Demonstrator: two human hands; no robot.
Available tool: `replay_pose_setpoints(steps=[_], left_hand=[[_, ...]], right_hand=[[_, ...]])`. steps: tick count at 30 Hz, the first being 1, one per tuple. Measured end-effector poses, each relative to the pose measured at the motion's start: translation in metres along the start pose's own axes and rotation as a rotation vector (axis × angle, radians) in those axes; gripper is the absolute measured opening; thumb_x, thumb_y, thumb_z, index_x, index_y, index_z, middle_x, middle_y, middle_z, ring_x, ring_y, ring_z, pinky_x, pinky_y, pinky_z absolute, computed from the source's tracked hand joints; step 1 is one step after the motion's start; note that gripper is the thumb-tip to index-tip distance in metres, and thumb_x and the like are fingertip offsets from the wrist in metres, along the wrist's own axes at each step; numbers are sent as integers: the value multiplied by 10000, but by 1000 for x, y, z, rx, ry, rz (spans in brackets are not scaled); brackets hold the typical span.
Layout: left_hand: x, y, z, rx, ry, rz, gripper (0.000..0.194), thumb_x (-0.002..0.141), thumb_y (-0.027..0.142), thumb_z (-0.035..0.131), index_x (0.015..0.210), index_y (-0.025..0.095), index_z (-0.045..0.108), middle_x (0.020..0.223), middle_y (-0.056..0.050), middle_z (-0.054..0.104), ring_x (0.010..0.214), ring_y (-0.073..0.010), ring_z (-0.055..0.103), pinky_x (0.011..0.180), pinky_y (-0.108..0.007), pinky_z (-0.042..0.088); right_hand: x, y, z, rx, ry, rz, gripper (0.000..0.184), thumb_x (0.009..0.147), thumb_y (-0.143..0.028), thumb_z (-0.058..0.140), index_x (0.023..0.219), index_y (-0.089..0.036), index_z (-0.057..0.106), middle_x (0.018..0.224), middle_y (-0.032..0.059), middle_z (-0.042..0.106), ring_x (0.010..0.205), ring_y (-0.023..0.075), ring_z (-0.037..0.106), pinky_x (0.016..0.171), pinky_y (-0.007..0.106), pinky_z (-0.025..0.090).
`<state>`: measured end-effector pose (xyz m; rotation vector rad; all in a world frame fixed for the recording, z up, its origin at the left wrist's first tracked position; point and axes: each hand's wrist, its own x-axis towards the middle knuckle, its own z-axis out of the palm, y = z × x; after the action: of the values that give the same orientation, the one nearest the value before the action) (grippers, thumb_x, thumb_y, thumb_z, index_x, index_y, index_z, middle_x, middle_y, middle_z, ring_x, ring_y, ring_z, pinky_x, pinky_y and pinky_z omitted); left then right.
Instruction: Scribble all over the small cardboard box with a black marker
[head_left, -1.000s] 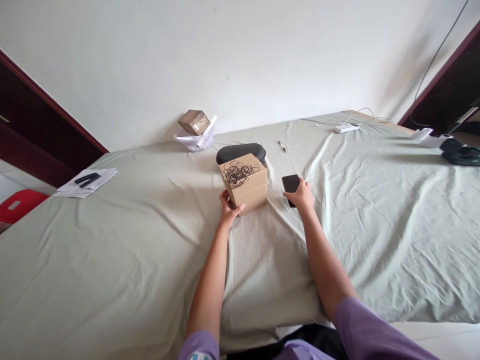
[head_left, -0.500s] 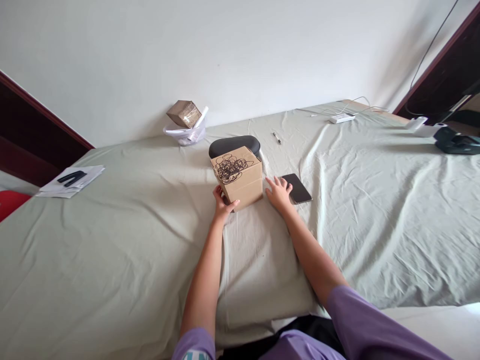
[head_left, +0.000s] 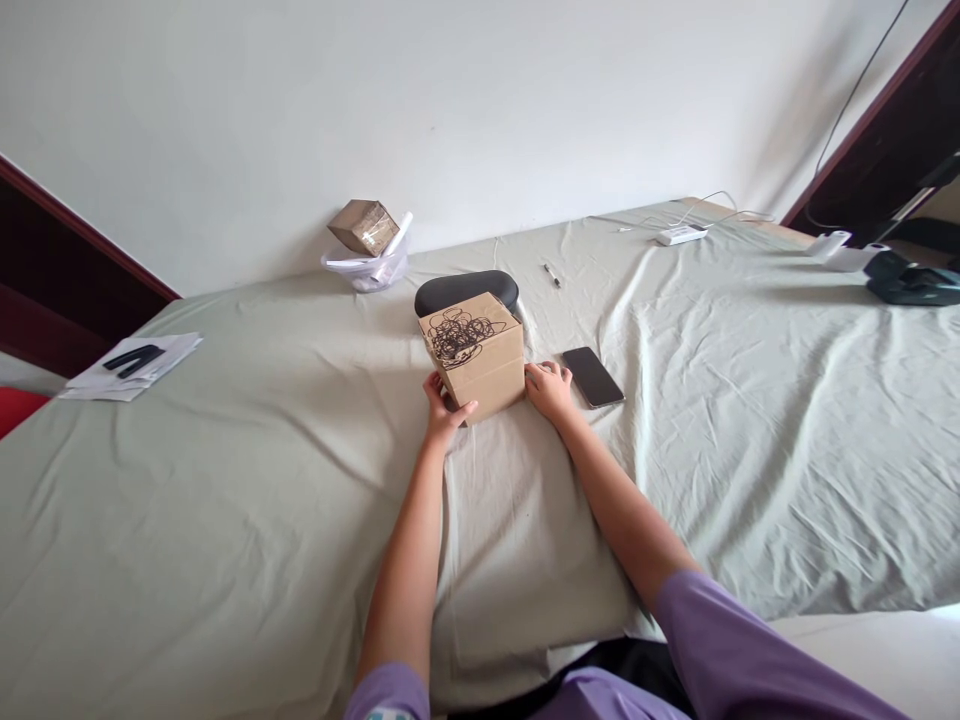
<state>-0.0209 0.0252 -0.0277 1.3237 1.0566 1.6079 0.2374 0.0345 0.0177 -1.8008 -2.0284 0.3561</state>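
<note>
Left hand [head_left: 444, 412]: grip clamped on near-left corner of box [head_left: 487, 375]; right hand [head_left: 550, 390]: beside box's right edge, grip closure cannot be told; box on desk [head_left: 337, 370], phone [head_left: 593, 377] right of right hand

Loose purple sleeves [head_left: 720, 630], white-and-teal marking [head_left: 390, 714] on the left one, black garment [head_left: 622, 662] below, bare forearms [head_left: 405, 560]

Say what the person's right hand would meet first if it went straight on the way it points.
The right hand would likely meet the cardboard box right beside it, though whether they touch is unclear.
</note>
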Motion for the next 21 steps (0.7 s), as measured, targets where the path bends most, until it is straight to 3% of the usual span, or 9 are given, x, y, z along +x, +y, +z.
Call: replay_pose_setpoints(steps=[3,7,12,17,21], left_hand=[[1,-1,-1,-3,-5,4,1070,564,466,1018,1408,332,374,1512,-121,456,1467,-336,525,1218,-508,509],[2,-3,-2,-5,-19,4,1056,577,450,1004,1413,335,371,1539,-121,445,1470,-334,519,1209,-496,502],[3,-6,-4,-5,-24,-2,1065,572,437,999,1422,331,365,1543,-122,451,1485,-344,507,1205,-497,485],[4,-7,-4,-3,-13,-8,1077,564,456,1008,1430,335,379,1542,-120,464,1496,-351,496,1185,-489,485],[6,-6,-4,-5,-5,1,1087,538,483,1028,1410,331,398,1505,-113,495,1460,-340,528,1138,-454,520]], right_hand=[[0,-1,-1,11,38,12,402,1069,-297,449,1347,-218,728,1428,182,733,1387,381,522,1242,642,320],[0,0,2,32,57,-20,365,1025,-251,496,1279,-256,759,1377,170,712,1316,363,524,1196,582,337],[6,7,9,110,154,36,109,925,-224,576,904,-215,683,1075,150,741,1114,336,577,1069,520,397],[8,13,11,306,309,62,108,889,-258,557,995,-255,575,788,19,663,750,230,583,790,360,470],[6,12,8,456,481,35,208,984,-450,519,1046,-258,570,820,26,685,765,217,648,787,343,529]])
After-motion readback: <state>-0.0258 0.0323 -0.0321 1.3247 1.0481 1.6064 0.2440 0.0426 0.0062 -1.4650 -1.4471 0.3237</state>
